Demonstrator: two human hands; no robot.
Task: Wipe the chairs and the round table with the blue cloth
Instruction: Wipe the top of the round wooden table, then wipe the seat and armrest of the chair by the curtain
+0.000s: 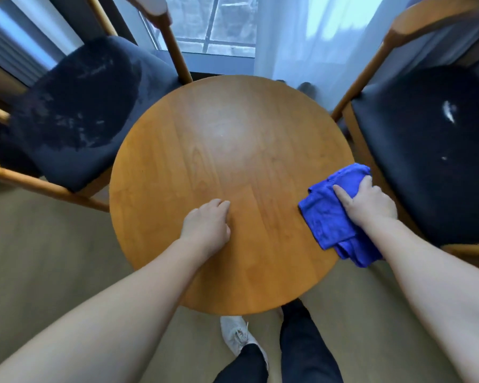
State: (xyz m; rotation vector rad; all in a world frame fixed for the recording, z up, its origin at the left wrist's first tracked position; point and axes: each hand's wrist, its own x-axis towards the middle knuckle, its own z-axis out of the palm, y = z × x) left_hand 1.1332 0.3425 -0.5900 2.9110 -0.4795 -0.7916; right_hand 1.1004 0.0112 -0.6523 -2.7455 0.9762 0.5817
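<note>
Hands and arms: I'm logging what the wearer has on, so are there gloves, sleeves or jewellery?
The left hand and right hand are bare, without gloves. Both forearms are uncovered as far as the frame shows, with no sleeve. No watch, ring or bracelet is visible.

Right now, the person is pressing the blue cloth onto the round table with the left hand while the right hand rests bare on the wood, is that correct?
Not quite: the hands are swapped. The head view shows the right hand pressing the blue cloth onto the round table near its right edge, while the left hand rests bare on the wood.
</note>
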